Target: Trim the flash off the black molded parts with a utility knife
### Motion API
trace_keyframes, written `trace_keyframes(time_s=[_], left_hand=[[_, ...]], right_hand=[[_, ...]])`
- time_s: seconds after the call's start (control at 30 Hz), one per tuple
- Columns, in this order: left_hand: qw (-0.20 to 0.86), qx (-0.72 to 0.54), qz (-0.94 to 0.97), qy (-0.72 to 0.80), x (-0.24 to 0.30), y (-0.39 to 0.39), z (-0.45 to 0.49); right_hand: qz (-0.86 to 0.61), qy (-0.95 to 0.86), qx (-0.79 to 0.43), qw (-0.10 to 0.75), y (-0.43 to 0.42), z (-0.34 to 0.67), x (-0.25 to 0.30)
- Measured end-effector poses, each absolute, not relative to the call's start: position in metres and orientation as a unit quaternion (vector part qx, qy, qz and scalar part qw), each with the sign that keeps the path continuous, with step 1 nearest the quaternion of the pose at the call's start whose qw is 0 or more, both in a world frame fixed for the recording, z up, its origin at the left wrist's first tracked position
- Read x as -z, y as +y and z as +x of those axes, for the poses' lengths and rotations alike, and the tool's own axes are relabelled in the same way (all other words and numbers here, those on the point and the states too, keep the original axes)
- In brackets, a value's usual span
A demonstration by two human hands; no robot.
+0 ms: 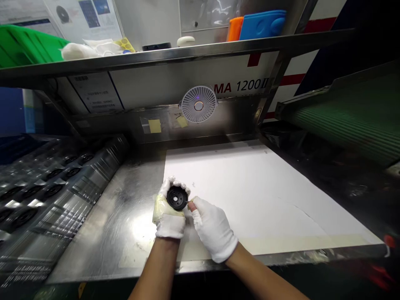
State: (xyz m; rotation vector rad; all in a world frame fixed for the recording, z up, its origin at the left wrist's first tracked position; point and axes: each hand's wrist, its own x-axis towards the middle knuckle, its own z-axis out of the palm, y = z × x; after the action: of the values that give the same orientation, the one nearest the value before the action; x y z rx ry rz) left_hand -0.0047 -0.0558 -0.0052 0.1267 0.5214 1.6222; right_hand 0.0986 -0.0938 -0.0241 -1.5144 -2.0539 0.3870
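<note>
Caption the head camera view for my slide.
Gloved left hand holds a black round part, right hand at its edge.

The left hand (168,214) holds a ring (177,198) over the paper sheet's (259,196) left edge, the right hand (212,229) just beside it; wrapped rows of rings (46,196) line the bench's (103,233) left edge.

A black plastic disc (177,198) with a central hole faces up, tilted slightly, cupped in a white-gloved left hand (168,212) whose fingers wrap its rim from 9 to 1 o'clock. Right fingertips (191,205) sit just beside it at 3 o'clock, where a thin sliver (188,202), possibly a pin, meets the edge.
</note>
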Motion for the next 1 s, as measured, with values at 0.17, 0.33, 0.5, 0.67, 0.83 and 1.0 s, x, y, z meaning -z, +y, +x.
trace_keyframes(time_s=[0.17,0.33,0.5,0.67,0.83,1.0], left_hand=[[0.638,-0.736,0.042,0.222,-0.001,-0.055,-0.008],[0.661,-0.686,0.128,0.275,-0.008,-0.064,-0.016],[0.666,-0.699,0.1,0.241,-0.005,-0.06,-0.015],[0.647,-0.725,0.047,0.23,-0.002,-0.051,-0.009],[0.615,-0.749,0.067,0.238,-0.004,-0.061,-0.008],[0.664,-0.693,0.13,0.247,-0.001,-0.071,-0.014]], right_hand=[[-0.546,-0.768,-0.16,0.295,-0.096,0.089,0.02],[-0.528,-0.77,-0.168,0.317,-0.088,0.094,0.019],[-0.554,-0.753,-0.156,0.319,-0.087,0.097,0.023],[-0.558,-0.759,-0.135,0.308,-0.095,0.088,0.022],[-0.549,-0.77,-0.134,0.298,-0.096,0.086,0.02],[-0.554,-0.757,-0.147,0.314,-0.092,0.095,0.024]])
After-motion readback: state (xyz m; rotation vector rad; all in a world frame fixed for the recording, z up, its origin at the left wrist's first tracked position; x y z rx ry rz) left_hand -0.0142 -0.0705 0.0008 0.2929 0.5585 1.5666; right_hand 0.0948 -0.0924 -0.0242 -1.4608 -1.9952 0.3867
